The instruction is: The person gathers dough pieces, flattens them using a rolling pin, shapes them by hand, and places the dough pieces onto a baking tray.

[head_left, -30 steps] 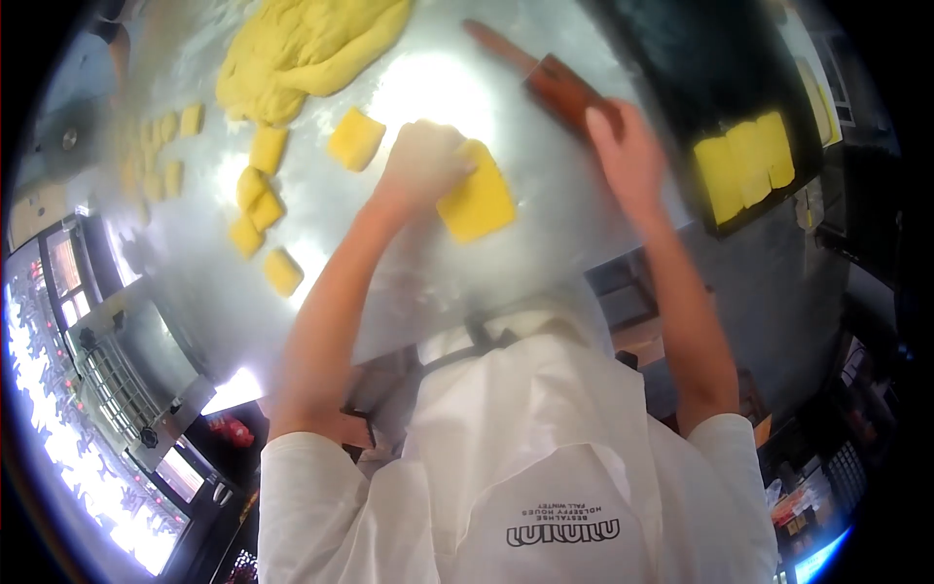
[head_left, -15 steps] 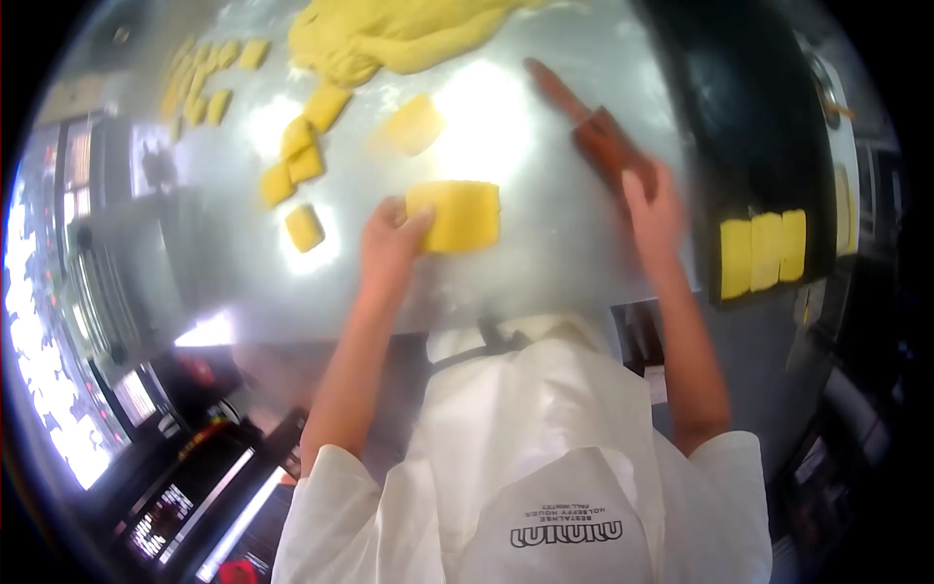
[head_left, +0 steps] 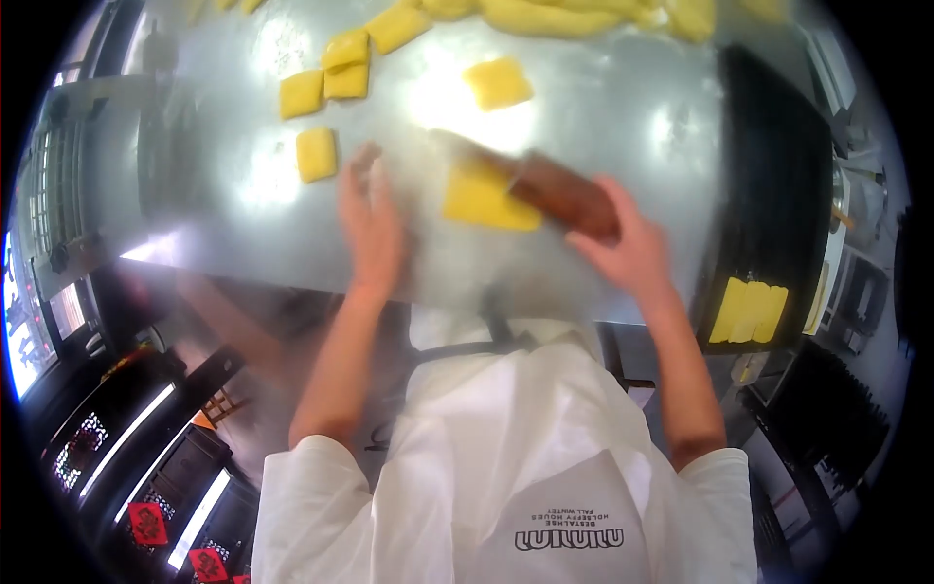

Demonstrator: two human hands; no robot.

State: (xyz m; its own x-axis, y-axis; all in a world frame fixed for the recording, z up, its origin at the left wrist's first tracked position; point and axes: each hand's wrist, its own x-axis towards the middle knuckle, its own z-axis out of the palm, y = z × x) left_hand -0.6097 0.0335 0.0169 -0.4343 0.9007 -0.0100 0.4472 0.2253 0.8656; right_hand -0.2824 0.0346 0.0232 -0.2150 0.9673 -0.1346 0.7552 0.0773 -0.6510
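My right hand [head_left: 628, 238] is wrapped around the near end of a brown wooden rolling pin [head_left: 559, 190]. The pin, blurred by motion, slants over a flat yellow dough sheet [head_left: 475, 200] on the metal table [head_left: 233, 185]; I cannot tell whether it presses on the sheet. To the left of that sheet, my left hand [head_left: 373, 229] is open and holds nothing, its fingers somewhat blurred. Nearest to it lies a small dough piece [head_left: 316, 155]. Another flattened piece [head_left: 498, 83] lies beyond the pin.
Several dough pieces [head_left: 302, 94] trail toward a large dough mass [head_left: 555, 18] at the table's far edge. On the right, a black tray [head_left: 769, 185] bears several yellow dough sheets [head_left: 749, 311] at its near end. My apron [head_left: 525, 409] meets the table's front edge.
My left hand has let go of the dough sheet, which now lies on the table. My right hand has brought the rolling pin leftward over it. The view has shifted.
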